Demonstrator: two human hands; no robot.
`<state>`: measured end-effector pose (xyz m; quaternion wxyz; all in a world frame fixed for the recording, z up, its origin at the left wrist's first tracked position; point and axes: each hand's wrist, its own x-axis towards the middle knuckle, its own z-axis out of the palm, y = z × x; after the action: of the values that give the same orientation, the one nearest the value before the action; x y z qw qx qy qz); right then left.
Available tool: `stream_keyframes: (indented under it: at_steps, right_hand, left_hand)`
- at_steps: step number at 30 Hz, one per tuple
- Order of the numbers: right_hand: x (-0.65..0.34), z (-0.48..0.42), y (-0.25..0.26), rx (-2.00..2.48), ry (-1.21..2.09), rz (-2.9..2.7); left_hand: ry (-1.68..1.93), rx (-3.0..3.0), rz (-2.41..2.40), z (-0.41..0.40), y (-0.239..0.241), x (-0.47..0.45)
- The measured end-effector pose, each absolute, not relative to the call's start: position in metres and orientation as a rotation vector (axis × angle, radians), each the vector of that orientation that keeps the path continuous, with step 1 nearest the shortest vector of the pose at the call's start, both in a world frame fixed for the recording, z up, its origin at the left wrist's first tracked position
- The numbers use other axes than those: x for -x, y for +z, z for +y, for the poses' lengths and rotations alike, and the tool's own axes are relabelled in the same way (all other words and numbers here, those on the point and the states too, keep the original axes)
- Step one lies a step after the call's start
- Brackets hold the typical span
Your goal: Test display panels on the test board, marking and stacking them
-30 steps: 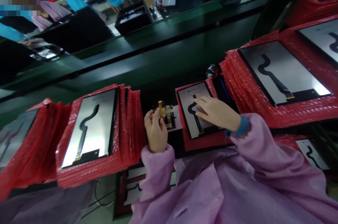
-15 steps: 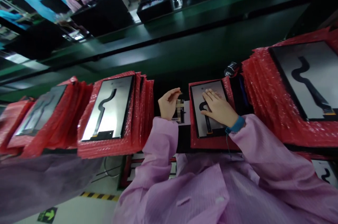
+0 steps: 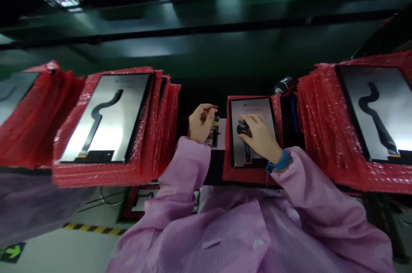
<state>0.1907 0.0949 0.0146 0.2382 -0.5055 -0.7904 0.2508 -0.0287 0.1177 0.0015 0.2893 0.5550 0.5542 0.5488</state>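
A small display panel (image 3: 254, 110) with a black flex cable lies face down on a red bubble-wrap sheet (image 3: 229, 170) in front of me. My right hand (image 3: 259, 135) rests on the panel, fingers curled down over the cable; a blue strap circles that wrist. My left hand (image 3: 200, 123) hovers just left of the panel, above a small black-and-white part (image 3: 215, 132), its thumb and fingertips pinched on a thin amber strip (image 3: 212, 109). Both arms wear pink sleeves.
A stack of red bubble-wrap sheets topped by a large panel (image 3: 106, 118) stands to the left, with another stack (image 3: 28, 105) beyond it. A similar stack with a panel (image 3: 373, 110) stands to the right. A dark green conveyor (image 3: 193, 50) runs behind. A metal clip (image 3: 282, 85) lies near the small panel's far corner.
The view has tilted down and the people at the far bench have left the frame. My right hand slid back along the panel and curled. My left hand stays pinched by the small part.
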Motion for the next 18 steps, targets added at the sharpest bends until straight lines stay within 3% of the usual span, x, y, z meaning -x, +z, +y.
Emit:
stream_keyframes:
  at_steps: [10,15,18]
  right_hand:
    - [-0.182,0.092,0.007,1.192,1.031,-1.524]
    - [-0.173,0.093,0.002,1.117,1.422,-1.054]
    - [-0.172,0.095,0.003,1.050,1.606,-1.104]
  left_hand:
    - [1.355,-1.507,1.409,0.116,-0.001,0.027]
    - [1.313,-1.526,1.344,0.114,-0.001,0.027]
    - [1.254,-1.658,1.310,0.113,0.001,0.029]
